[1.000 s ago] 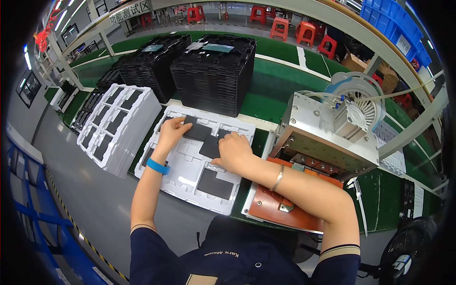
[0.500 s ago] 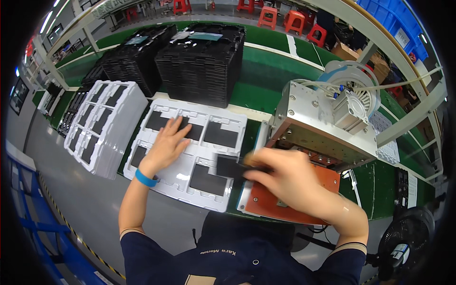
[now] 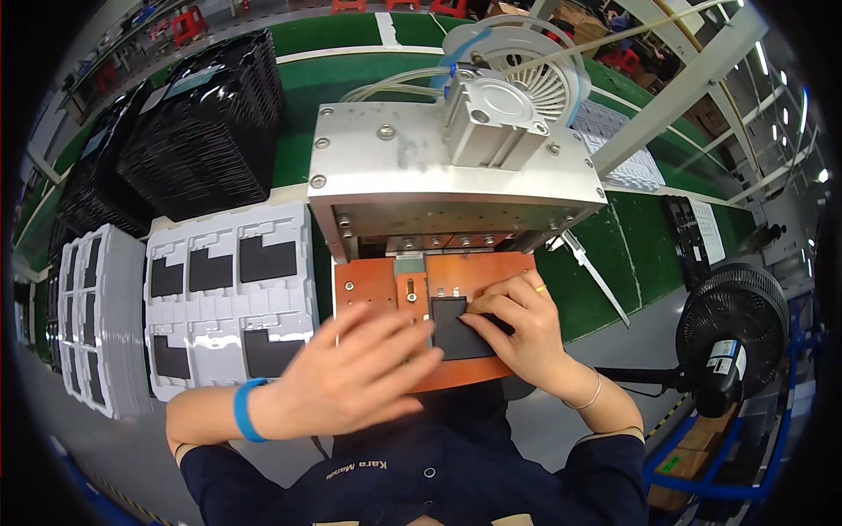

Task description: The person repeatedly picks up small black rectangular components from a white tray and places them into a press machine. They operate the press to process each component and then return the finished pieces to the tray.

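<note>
On the right half of the orange fixture plate [image 3: 491, 271], near its front edge, a black flat sheet [image 3: 450, 331] lies with your right hand [image 3: 522, 329]'s thumb and forefinger closed on its right side; your left hand [image 3: 355, 375], blurred, spreads open fingers over the plate's front left corner.

The scene is bright; ceiling tubes [image 3: 761, 59] glow at upper right; the left hand [image 3: 351, 377] blurs; edges bow and darken.
</note>
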`<state>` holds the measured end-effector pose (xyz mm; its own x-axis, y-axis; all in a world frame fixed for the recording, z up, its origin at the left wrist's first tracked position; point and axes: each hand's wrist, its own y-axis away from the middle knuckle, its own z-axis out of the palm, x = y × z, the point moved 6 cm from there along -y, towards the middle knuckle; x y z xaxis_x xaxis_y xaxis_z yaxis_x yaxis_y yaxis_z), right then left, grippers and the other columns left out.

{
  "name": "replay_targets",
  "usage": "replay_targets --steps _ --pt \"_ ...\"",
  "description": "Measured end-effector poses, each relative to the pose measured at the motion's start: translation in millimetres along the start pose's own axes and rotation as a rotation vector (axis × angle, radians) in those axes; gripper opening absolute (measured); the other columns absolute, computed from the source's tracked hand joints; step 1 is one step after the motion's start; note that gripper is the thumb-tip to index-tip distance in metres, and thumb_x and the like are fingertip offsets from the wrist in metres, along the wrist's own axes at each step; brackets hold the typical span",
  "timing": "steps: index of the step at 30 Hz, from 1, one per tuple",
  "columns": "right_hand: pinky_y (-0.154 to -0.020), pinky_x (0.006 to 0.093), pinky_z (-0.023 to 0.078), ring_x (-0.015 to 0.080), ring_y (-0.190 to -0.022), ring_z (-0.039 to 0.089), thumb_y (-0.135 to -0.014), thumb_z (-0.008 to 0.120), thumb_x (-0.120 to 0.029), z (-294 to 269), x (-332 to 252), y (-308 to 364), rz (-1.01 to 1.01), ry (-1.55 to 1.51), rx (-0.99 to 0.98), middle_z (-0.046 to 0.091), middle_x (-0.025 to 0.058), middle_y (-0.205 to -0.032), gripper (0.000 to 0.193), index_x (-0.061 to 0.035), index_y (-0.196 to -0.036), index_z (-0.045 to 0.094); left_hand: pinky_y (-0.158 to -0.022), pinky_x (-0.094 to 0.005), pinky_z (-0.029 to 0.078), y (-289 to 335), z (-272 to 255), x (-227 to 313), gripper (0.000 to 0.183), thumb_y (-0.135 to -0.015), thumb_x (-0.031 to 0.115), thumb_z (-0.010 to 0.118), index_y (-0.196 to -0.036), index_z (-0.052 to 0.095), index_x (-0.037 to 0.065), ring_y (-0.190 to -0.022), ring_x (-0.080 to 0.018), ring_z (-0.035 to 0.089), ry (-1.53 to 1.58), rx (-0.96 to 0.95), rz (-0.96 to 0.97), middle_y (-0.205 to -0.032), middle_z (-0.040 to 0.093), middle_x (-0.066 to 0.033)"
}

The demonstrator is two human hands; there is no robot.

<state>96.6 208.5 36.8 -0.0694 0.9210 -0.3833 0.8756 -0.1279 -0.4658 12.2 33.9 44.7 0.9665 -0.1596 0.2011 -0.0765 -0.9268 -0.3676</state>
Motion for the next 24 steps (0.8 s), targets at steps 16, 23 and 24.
replay_targets --steps 16,23,24 --pt "-0.088 0.0392 0.044 0.0268 -0.104 0.055 -0.075 0.065 -0.006 17.8 -10.2 -10.1 -0.032 0.187 -0.103 0.059 0.0084 -0.111 0.033 -0.0035 -0.107 0.066 -0.103 -0.0520 0.038 -8.0 43.6 6.6 0.065 -0.087 0.060 0.058 -0.134 0.055 0.015 -0.132 -0.0269 0.048 0.079 -0.214 0.025 -0.143 0.049 -0.0117" --pt "-0.088 0.0379 0.044 0.0280 -0.108 0.051 -0.074 0.067 -0.005 20.7 -4.8 -3.2 -0.121 0.088 -0.121 0.057 0.0067 -0.118 0.036 -0.0086 -0.110 0.067 -0.105 -0.0497 0.035 -9.1 43.0 5.7 0.070 -0.087 0.056 0.058 -0.138 0.049 0.009 -0.135 -0.0262 0.043 0.102 -0.202 0.025 -0.145 0.046 -0.0147" --pt "-0.088 0.0377 0.044 0.0279 -0.107 0.051 -0.073 0.068 -0.005 21.8 -3.9 -5.7 -0.104 0.085 -0.114 0.057 0.0067 -0.117 0.036 -0.0086 -0.109 0.067 -0.105 -0.0505 0.036 -9.8 43.3 5.4 0.069 -0.087 0.058 0.059 -0.137 0.051 0.011 -0.134 -0.0267 0.044 0.087 -0.202 0.021 -0.144 0.047 -0.0136"
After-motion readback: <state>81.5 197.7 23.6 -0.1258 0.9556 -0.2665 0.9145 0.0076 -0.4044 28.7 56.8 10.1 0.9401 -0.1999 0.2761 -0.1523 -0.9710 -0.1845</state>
